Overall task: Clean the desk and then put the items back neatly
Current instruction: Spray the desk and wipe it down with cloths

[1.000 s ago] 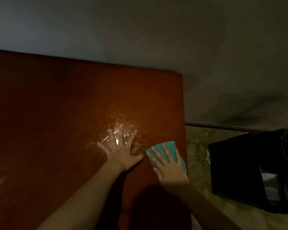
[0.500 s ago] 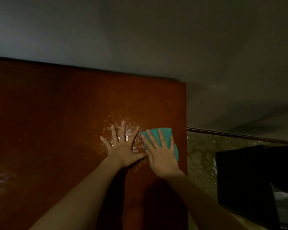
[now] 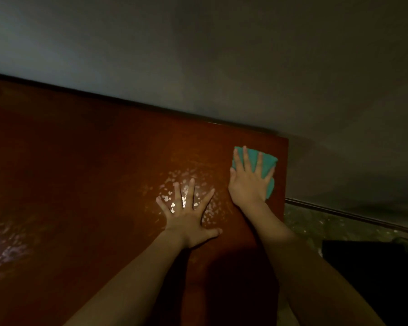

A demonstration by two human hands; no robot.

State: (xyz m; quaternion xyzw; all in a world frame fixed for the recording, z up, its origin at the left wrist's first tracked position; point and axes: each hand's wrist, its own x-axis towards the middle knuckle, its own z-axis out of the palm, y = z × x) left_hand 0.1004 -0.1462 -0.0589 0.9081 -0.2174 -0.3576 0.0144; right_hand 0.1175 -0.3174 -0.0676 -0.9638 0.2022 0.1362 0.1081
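Fingers (image 3: 245, 158) of the right hand (image 3: 247, 182) lie straight, pressing the teal cloth (image 3: 267, 164) flat near the counter's (image 3: 80, 161) far right corner. Left hand (image 3: 189, 217) rests splayed on the wet patch (image 3: 186, 184), which lies just left of the cloth.

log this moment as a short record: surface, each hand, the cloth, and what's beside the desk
surface: reddish-brown desk, shiny wet-looking patches
left hand: flat on the desk, fingers spread, holding nothing
right hand: straight fingers pressing the cloth
cloth: teal, near the desk's far right corner
beside desk: dark object on the floor at right, too dim to identify
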